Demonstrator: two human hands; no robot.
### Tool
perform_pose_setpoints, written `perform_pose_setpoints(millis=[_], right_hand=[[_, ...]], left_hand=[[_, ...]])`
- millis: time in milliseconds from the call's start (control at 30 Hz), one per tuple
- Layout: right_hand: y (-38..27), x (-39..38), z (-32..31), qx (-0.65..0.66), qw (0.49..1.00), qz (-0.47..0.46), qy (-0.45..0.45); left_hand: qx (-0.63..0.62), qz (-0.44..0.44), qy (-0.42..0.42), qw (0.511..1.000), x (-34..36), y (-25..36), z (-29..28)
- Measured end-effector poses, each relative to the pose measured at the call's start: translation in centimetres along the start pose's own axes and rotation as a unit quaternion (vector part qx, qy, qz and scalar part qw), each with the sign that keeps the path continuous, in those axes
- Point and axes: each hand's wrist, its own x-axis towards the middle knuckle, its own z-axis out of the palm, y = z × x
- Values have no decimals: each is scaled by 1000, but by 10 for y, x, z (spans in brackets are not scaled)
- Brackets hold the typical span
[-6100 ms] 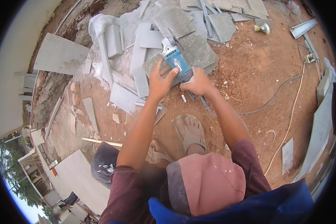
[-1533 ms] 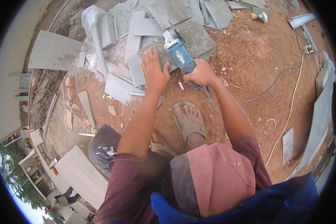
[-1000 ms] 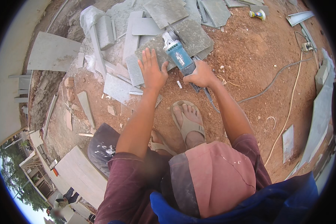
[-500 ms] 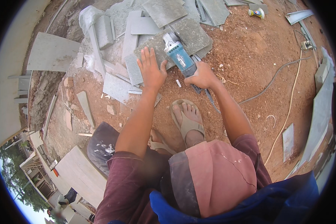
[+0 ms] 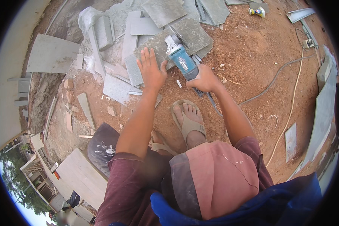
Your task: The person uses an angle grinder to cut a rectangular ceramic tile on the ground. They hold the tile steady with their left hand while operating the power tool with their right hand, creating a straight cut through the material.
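My right hand [image 5: 202,79] is wrapped round the rear grip of a teal and black angle grinder [image 5: 183,62]. The grinder's cutting disc [image 5: 178,36] stands on edge at its far end, over a grey stone slab [image 5: 196,35]. Flat against the near left part of that slab lies my left hand [image 5: 152,71], fingers stretched forward and thumb apart. It holds nothing. Whether the disc touches the stone I cannot tell. The grinder's grey cord [image 5: 214,104] runs from under my right hand toward the right.
Grey tile offcuts [image 5: 145,26] are heaped beyond and left of my hands. My sandalled foot [image 5: 189,122] is just below the grinder. The cord crosses red soil to a socket box [image 5: 308,43] at the far right. A small cup [image 5: 257,12] lies at the back.
The view has shifted very slightly. Both hands and the grinder keep nearly the same place over the slab.
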Motion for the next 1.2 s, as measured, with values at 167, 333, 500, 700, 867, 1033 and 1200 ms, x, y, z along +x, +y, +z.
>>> perform_pose_setpoints(millis=[167, 333, 500, 700, 867, 1033, 1200], right_hand=[[-5, -7, -2, 14, 999, 28, -17], [0, -11, -2, 13, 1000, 23, -10], [2, -15, -2, 6, 999, 29, -17], [9, -18, 1, -10, 1000, 20, -10], [8, -23, 0, -2, 1000, 28, -9], [15, -27, 3, 20, 1000, 12, -7], [14, -30, 3, 6, 1000, 24, -12]], left_hand=[[1, 3, 3, 1000, -1, -1, 1], [6, -1, 0, 1000, -1, 0, 1], [8, 0, 2, 1000, 0, -1, 2], [8, 1, 2, 1000, 0, 1, 1], [7, 0, 2, 1000, 0, 0, 1], [11, -2, -2, 1000, 0, 1, 1], [26, -11, -19, 999, 0, -1, 2]])
